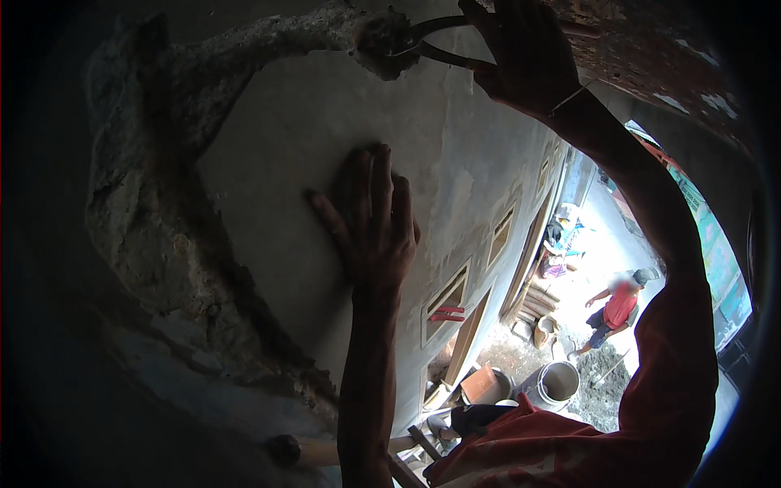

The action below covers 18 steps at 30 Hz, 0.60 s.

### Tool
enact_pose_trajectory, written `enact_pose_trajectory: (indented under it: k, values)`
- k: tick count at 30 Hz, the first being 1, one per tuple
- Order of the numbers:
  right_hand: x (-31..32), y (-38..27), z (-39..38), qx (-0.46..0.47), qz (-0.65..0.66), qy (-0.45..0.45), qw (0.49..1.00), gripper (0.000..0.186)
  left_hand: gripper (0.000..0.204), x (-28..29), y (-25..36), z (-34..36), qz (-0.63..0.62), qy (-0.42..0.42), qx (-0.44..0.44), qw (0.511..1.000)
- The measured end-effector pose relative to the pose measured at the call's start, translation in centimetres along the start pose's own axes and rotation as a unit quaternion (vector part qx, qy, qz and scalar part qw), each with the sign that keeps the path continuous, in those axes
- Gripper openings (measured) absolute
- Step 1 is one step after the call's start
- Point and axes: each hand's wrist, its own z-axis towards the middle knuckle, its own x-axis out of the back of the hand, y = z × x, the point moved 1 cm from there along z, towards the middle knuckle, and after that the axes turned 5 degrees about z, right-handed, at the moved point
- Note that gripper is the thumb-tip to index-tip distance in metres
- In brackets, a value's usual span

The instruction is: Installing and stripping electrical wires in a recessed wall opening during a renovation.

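My left hand [378, 224] lies against the grey plastered wall [277, 138], its fingers stretched out and somewhat apart, with nothing in them. Raised at the top, my right hand [529, 61] is closed round a pair of pliers [443, 57]. Their dark handles spread apart toward the palm. The jaws reach a rough lump of concrete [382, 45] at the end of a broken channel; shadow hides what they grip, if anything. That ragged channel [154, 203] curves through the wall down the left side.
Red-handled pliers [447, 313] sit at a small wall opening. Below are a wooden pole [313, 451], a large bucket [560, 381], a sack [545, 332] and a mortar heap [602, 382]. A person in a red shirt [622, 305] stands on the ground. Worn brickwork [651, 49] is overhead right.
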Motion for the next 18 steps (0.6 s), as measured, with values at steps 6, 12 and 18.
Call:
enact_pose_trajectory:
  k: [6, 12, 18]
  values:
    - [0.2, -0.5, 0.5, 0.034, -0.046, 0.007, 0.998, 0.067, 0.012, -0.1, -0.4, -0.2, -0.007, 0.001, 0.001, 1.0]
    - [0.0, -0.9, 0.1, -0.028, -0.005, -0.015, 0.999, 0.067, 0.012, -0.3, -0.2, -0.2, 0.001, 0.003, -0.008, 1.0]
    - [0.5, -1.3, 0.7, -0.007, -0.025, -0.01, 1.0, 0.065, 0.011, -0.1, -0.3, -0.3, 0.012, 0.01, -0.007, 1.0]
